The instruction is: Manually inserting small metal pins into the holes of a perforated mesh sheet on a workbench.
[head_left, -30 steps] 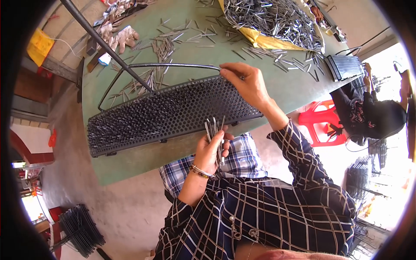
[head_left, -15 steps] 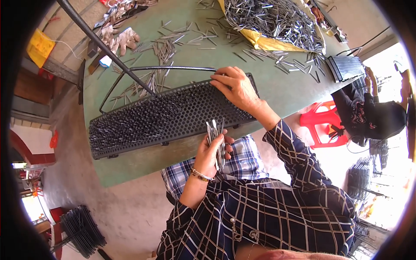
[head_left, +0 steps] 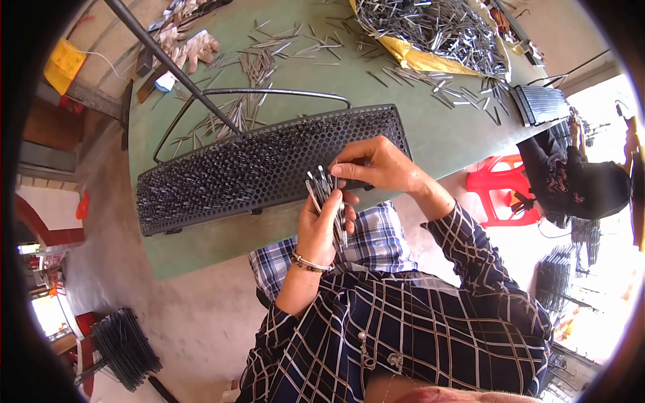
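My left hand [head_left: 324, 225] is closed round a bundle of thin metal strips [head_left: 323, 183], their ends fanned out above the fingers. Over the top of that bundle, my right hand [head_left: 379, 165] pinches thumb and fingers together at a strip's end. Just beyond both hands lies a long black rack [head_left: 302, 152] with a honeycomb of holes, on a green table [head_left: 201, 252]. Dark strips stand packed upright [head_left: 208, 176] in its left and middle part. More holes show bare toward the middle right, where my right hand partly covers the near edge.
A bent black metal frame [head_left: 171, 70] rises behind the rack. Loose strips [head_left: 259, 67] lie scattered beyond it. At the far right a yellow-edged sack [head_left: 437, 40] holds a heap of strips. Worn gloves [head_left: 195, 50] lie far left. A person [head_left: 591, 185] sits near a red stool [head_left: 497, 188].
My right hand has come back from the rack's far right part to the top of the bundle, its fingers now pinching there. My left hand has stayed nearly in place.
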A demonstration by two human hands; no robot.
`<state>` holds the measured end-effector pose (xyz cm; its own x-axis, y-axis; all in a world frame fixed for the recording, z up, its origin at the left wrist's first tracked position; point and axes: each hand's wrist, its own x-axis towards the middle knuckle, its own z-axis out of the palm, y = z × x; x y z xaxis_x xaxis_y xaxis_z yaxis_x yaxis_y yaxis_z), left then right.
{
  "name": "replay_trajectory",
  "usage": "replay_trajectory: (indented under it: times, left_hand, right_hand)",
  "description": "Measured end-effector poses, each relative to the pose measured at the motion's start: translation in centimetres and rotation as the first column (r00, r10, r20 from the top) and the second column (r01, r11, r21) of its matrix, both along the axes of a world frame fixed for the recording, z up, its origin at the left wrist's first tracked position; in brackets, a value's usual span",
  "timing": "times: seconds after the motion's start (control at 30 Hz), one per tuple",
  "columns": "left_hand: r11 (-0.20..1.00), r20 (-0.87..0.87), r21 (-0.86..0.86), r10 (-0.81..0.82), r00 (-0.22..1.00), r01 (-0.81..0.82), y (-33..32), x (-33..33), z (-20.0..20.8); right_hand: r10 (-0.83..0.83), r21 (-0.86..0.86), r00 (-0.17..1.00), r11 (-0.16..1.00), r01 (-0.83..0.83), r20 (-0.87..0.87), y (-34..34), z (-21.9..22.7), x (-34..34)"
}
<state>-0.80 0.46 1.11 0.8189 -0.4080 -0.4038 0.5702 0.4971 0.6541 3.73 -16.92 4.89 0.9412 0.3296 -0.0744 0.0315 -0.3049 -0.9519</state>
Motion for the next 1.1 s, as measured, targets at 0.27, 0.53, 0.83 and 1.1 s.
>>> replay_trajectory:
  times: [0.27,0.53,0.83,1.1]
  left_hand:
    - [0.993,-0.136,-0.076,-0.101,0.986,0.091,-0.1,-0.5,-1.6]
    - [0.989,-0.14,0.024,-0.139,0.98,0.144,0.1,-0.6,-1.3]
    - [0.989,-0.136,0.055,-0.125,0.983,0.134,0.1,-0.8,-1.3]
    - [0.989,-0.138,0.051,-0.134,0.981,0.142,-0.2,-0.7,-1.1]
  right_hand:
    - [-0.437,0.122,0.893,0.898,0.424,0.113,-1.9,-0.4,2.1]
    - [-0.438,0.004,0.781,0.873,0.487,0.445,-0.8,-1.7,4.2]
    - [-0.177,-0.167,0.665,0.892,0.419,0.725,-0.5,-2.7,5.3]
    - [0.086,-0.358,0.602,0.866,0.349,0.794,-1.0,-3.7,5.5]
